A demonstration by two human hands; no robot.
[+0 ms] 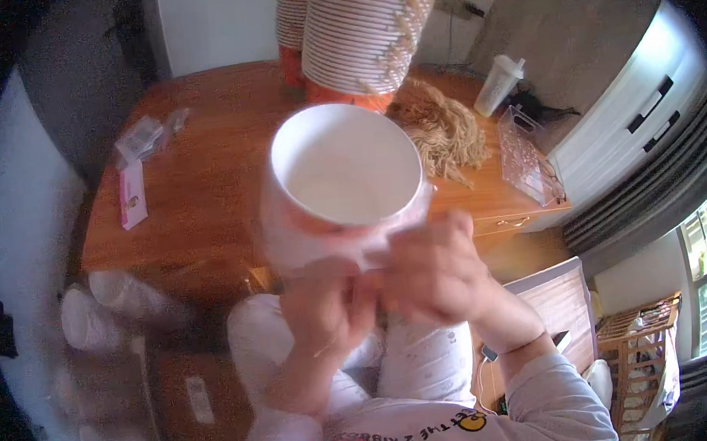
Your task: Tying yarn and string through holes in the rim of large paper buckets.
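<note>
Up close, both hands, left hand point(320, 305) and right hand point(435, 268), grip clamped on a white cup point(342, 180) above the wooden table point(196, 190).

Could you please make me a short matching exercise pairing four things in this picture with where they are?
Things:
1. round white ceramic bowl
2. flat pink paper packet
3. white plastic lidded cup
4. clear plastic rectangular box

Places:
A. right edge of the wooden table
B. held up in left hand and right hand
C. table's left side
D. far right corner of the table

Pairs: 1-B, 2-C, 3-D, 4-A
</note>
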